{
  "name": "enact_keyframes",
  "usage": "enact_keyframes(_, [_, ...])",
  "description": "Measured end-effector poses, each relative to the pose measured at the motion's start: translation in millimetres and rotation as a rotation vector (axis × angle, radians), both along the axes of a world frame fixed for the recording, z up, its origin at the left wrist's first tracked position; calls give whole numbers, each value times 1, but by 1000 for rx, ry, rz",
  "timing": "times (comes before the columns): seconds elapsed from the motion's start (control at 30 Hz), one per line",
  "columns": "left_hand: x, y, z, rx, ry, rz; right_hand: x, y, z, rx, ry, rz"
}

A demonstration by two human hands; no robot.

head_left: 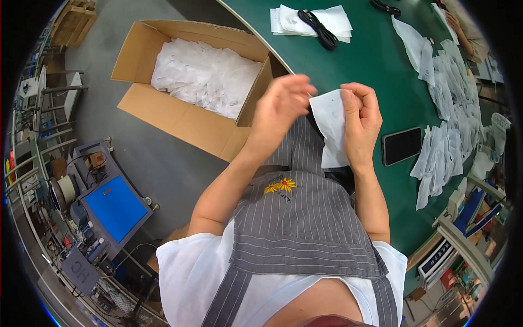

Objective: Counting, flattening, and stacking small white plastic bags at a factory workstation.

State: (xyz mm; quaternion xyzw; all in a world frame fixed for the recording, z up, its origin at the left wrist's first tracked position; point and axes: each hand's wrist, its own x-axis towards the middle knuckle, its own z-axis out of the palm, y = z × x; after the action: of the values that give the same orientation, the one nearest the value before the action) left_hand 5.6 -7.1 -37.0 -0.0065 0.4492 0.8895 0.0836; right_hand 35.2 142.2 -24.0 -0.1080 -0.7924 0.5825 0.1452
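My right hand (362, 121) is closed on a flat white translucent bag (330, 126), thumb on the front, at the edge of the green table. The bag hangs down over my striped apron. Beside its upper left corner is my left hand (283, 101), its fingers smeared by motion; I cannot tell if they touch the bag. To the left, an open cardboard box (180, 121) holds a heap of white translucent bags (204, 73).
On the green table (365, 60) lie a stack of white bags (340, 19) with a coiled black cable (318, 30) on top, a phone (402, 146), and a long pile of white bags (452, 103). Another person's hand (453, 23) shows at far right. A blue-topped cart (119, 207) stands left.
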Motion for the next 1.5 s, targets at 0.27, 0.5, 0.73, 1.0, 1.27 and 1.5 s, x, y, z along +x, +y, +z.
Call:
enact_keyframes(0.27, [-17, -7, -22, -109, 6, -21, 14, -1, -18, -190, -645, 402])
enact_keyframes(0.5, [-21, -28, -29, -345, 83, -9, 26, 21, -9, -142, -587, 378])
enact_keyframes(0.73, [-30, -14, -26, -372, 439, 12, -30, 2, -16, -345, -815, 481])
enact_keyframes(1.0, [-54, -22, -43, -662, 521, 74, -42, 2, -31, -603, -646, 484])
enact_keyframes(1.27, [-86, -41, -47, -847, 700, 87, -59, -23, -27, -716, -836, 535])
enact_keyframes(1.5, [-140, -144, -226, -1807, -46, -39, -63, -19, -26, -550, -864, 428])
